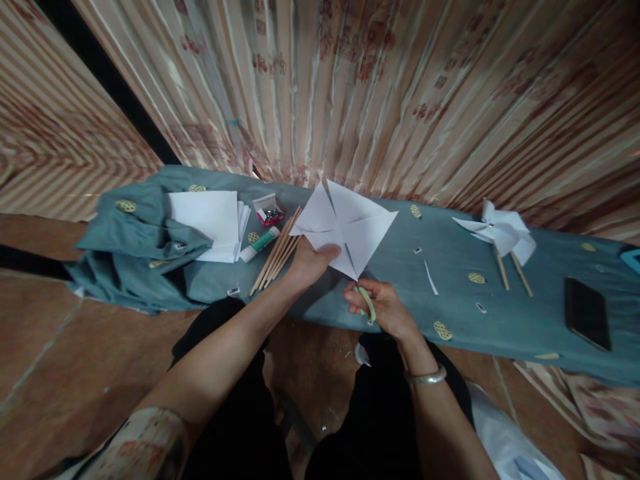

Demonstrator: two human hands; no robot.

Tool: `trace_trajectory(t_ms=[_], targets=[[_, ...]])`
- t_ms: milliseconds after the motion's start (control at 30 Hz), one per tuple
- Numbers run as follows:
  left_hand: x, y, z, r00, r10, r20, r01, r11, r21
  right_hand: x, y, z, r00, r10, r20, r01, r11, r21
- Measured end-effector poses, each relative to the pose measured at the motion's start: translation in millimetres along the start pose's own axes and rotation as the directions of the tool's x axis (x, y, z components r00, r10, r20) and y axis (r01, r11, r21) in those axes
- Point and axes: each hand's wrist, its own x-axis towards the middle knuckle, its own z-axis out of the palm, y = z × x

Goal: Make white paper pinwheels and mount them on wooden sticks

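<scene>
A square sheet of white paper (363,227) is held up over the cloth, turned cornerwise, with slits running from its corners toward the middle. My left hand (313,262) grips its lower left part, thumb on top and fingers underneath. In my right hand (385,305) are scissors (369,303) with light green handles. Their blades meet the paper's near corner, at the slit there, and are mostly hidden. Beside my left hand lie several thin wooden sticks (277,257).
Left of the sticks are a glue stick (260,244), a small open box of pins (270,215) and stacked white paper (213,220). Two paper pinwheels (500,230) on sticks and a dark phone (587,313) lie to the right. A paper strip (430,277) is nearer. Curtains (300,87) hang behind.
</scene>
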Motion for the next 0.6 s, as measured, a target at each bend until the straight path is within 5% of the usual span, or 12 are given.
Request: trace_trajectory(t_ms=[600], targets=[[-1,-11,2,0.998,-0.043,0.055,0.046,0.998,-0.052,0,-2,1,0.999,-0.012,-0.037,0.013,1.0,0.014]])
